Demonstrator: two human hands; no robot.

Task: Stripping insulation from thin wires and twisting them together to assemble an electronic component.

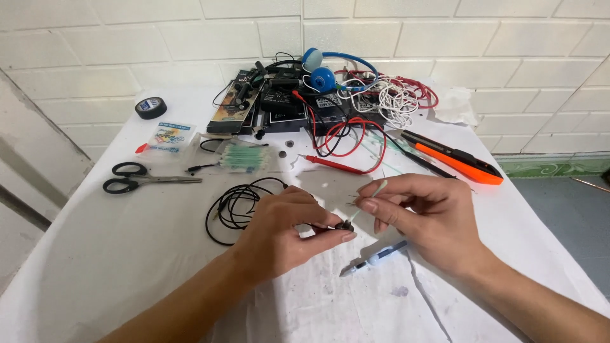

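A white-covered worktop [114,254] stands against a white brick wall. On it lie black-handled scissors [136,178], a roll of black tape [150,107], a packet of cotton swabs [244,157], a coiled black cable [236,206], an orange utility knife [454,157], blue headphones [323,75], tangled red and white wires [394,95] and a small white tool [378,257].

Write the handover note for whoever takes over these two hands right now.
Left hand: pinches a small dark earbud by its fingertips; its black cable lies coiled on the white table behind the hand.
Right hand: holds a cotton swab with a pale green stick, its tip at the earbud.
Nearby: a white pen-like tool lies below the hands, a bag of cotton swabs and scissors to the left.
Done: earbud and swab are in hand and meet.
Left: cannot tell how clean the earbud is.
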